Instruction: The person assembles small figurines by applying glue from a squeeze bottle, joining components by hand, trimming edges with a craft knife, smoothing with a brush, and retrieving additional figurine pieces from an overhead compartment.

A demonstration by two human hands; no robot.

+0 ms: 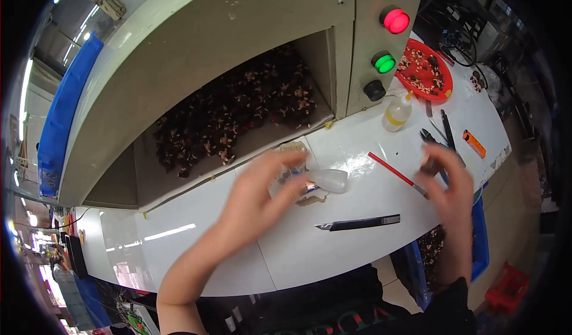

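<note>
My left hand [259,195], blurred by motion, reaches over the white table with thumb and fingers apart and nothing visible between them. Just past its fingertips lies a clear plastic bottle-like piece [332,180] on a patch of brownish, stained material [316,199]. Over on the right, my right hand [448,183] pinches a small dark piece [427,166] with a pale tip; blur hides its kind. A thin red-handled brush or stick [390,169] lies beside those fingers. Nearer me rests a black craft knife [363,222], its blade pointing left.
A beige machine's opening holds a heap of small dark-and-pale pieces [238,114]. A squeeze bottle [395,114], black-handled tools [448,129], an orange lighter-like item [474,145] and a red bowl [444,90] stand at right. A blue bin [480,245] sits below the table edge.
</note>
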